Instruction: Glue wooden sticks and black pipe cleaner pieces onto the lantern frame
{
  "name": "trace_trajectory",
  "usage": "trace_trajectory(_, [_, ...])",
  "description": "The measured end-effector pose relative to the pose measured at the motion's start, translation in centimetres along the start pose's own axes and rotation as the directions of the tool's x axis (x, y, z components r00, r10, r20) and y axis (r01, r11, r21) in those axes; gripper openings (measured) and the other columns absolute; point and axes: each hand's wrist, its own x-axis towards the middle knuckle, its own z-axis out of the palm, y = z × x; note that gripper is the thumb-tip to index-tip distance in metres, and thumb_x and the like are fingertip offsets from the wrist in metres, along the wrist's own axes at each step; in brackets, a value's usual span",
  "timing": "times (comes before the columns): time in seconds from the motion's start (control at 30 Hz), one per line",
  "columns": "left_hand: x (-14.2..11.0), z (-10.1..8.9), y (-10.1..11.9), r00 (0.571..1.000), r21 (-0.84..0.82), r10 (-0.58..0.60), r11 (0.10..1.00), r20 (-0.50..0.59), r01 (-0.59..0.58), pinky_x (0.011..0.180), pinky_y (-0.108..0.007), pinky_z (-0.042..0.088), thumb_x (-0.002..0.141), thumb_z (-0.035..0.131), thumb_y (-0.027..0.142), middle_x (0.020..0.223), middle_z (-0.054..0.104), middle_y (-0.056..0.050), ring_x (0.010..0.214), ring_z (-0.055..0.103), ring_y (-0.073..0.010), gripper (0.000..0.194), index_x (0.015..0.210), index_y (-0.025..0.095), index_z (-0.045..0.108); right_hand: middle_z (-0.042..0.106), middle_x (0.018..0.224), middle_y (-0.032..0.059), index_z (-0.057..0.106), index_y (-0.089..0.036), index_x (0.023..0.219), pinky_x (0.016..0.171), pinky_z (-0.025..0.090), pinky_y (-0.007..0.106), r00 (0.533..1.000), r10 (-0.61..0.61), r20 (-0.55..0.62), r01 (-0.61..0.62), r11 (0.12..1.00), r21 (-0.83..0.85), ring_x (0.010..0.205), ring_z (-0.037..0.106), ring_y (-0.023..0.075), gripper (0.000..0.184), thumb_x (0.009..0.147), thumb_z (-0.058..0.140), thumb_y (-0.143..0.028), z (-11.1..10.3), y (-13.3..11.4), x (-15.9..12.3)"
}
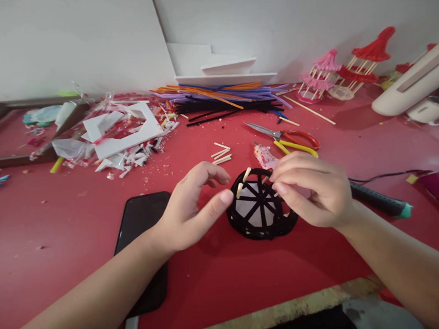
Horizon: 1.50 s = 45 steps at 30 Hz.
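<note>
A round black frame wrapped in fuzzy pipe cleaner, with spokes over a white base, rests on the red table between my hands. Short wooden sticks stand up from its far and left rim. At the left rim, my left hand has its thumb and fingers apart and grips nothing. My right hand is pinched at the right rim on what looks like another short stick, mostly covered by the fingers. Several loose cut sticks lie beyond the frame.
Scissors and a pink-smeared glue gun nozzle lie just behind; its dark handle shows at right. A phone sits under my left forearm. Foam scraps, pipe cleaners and small stick-built models line the back.
</note>
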Motion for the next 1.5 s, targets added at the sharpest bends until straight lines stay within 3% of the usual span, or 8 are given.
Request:
trace_trajectory(0.13, [0.1, 0.1, 0.4, 0.997, 0.11, 0.072, 0.991, 0.038, -0.075, 0.082, -0.035, 0.054, 0.078, 0.079, 0.05, 0.098, 0.065, -0.006, 0.089, 0.063, -0.0203, 0.046, 0.102, 0.019, 0.056, 0.063, 0.069, 0.0035, 0.061, -0.021, 0.074, 0.062, 0.054, 0.035, 0.998, 0.048, -0.032, -0.047, 0.999, 0.009, 0.066, 0.06, 0.0176, 0.015, 0.085, 0.058, -0.012, -0.1, -0.5, -0.1])
trace_trajectory(0.3, [0.0, 0.3, 0.1, 1.0, 0.094, 0.03, 0.995, 0.009, -0.031, 0.092, -0.037, 0.055, 0.095, 0.063, 0.032, 0.106, 0.069, -0.008, 0.099, 0.065, -0.02, 0.022, 0.112, 0.02, 0.058, 0.058, 0.06, -0.0002, 0.056, -0.021, 0.063, 0.048, 0.044, 0.027, 0.996, 0.088, -0.021, -0.084, 0.986, 0.141, 0.054, 0.055, 0.0119, 0.029, 0.089, 0.055, -0.008, -0.5, -1.3, -0.3])
trace_trajectory(0.47, [0.0, 0.4, 0.4, 0.995, -0.105, 0.019, 0.994, 0.097, -0.008, 0.107, -0.044, 0.051, 0.101, 0.053, 0.034, 0.128, 0.066, -0.011, 0.12, 0.062, -0.0239, 0.03, 0.129, 0.022, 0.054, 0.069, 0.079, 0.0013, 0.068, -0.021, 0.089, 0.064, 0.056, 0.029, 0.959, 0.253, -0.125, -0.234, 0.96, 0.153, 0.072, 0.066, 0.0149, 0.007, 0.087, 0.066, -0.015, 0.0, -0.8, -0.6])
trace_trajectory(0.6, [0.0, 0.6, 0.5, 0.974, -0.203, 0.072, 0.979, 0.213, -0.028, 0.117, -0.051, 0.044, 0.081, 0.079, 0.045, 0.148, 0.051, -0.014, 0.139, 0.05, -0.0338, 0.075, 0.143, 0.026, 0.041, 0.074, 0.106, 0.0053, 0.068, -0.024, 0.113, 0.081, 0.06, 0.033, 0.927, 0.373, -0.033, -0.365, 0.919, 0.146, 0.095, 0.07, 0.0192, 0.026, 0.088, 0.071, -0.023, 0.7, -0.3, -0.7])
trace_trajectory(0.67, [0.0, 0.8, 0.4, 0.964, -0.208, 0.101, 0.977, 0.245, -0.049, 0.118, -0.054, 0.041, 0.066, 0.091, 0.042, 0.152, 0.046, -0.015, 0.142, 0.045, -0.0379, 0.097, 0.146, 0.028, 0.036, 0.074, 0.11, 0.0055, 0.068, -0.024, 0.116, 0.088, 0.06, 0.036, 0.933, 0.359, -0.011, -0.355, 0.927, 0.123, 0.103, 0.069, 0.0206, 0.027, 0.089, 0.07, -0.023, 0.8, -0.3, -0.7])
trace_trajectory(0.73, [0.0, 1.0, 0.4, 0.957, -0.214, 0.118, 0.975, 0.265, -0.061, 0.119, -0.056, 0.04, 0.063, 0.093, 0.039, 0.152, 0.044, -0.016, 0.143, 0.044, -0.039, 0.103, 0.147, 0.029, 0.032, 0.076, 0.108, 0.0045, 0.069, -0.025, 0.114, 0.091, 0.059, 0.036, 0.948, 0.317, -0.026, -0.313, 0.944, 0.108, 0.104, 0.07, 0.02, 0.025, 0.089, 0.069, -0.02, 0.9, -0.3, -0.6])
trace_trajectory(1.1, [-0.2, 1.0, 0.7, 0.946, -0.23, 0.128, 0.971, 0.299, -0.058, 0.116, -0.059, 0.043, 0.062, 0.093, 0.037, 0.149, 0.043, -0.017, 0.141, 0.045, -0.0415, 0.108, 0.147, 0.031, 0.027, 0.077, 0.093, 0.0006, 0.067, -0.026, 0.118, 0.087, 0.059, 0.035, 0.969, 0.247, -0.02, -0.245, 0.966, 0.08, 0.086, 0.072, 0.0163, 0.032, 0.088, 0.067, -0.016, 1.0, -0.6, -0.4])
trace_trajectory(1.5, [-0.1, 1.1, 0.7, 0.947, -0.249, 0.159, 0.964, 0.28, -0.089, 0.115, -0.059, 0.043, 0.062, 0.094, 0.036, 0.14, 0.047, -0.014, 0.137, 0.05, -0.0401, 0.1, 0.141, 0.03, 0.033, 0.077, 0.094, -0.0002, 0.07, -0.028, 0.108, 0.085, 0.059, 0.035, 0.993, 0.117, -0.025, -0.116, 0.992, 0.057, 0.088, 0.072, 0.0162, 0.028, 0.088, 0.065, -0.009, 0.9, -0.5, 0.0])
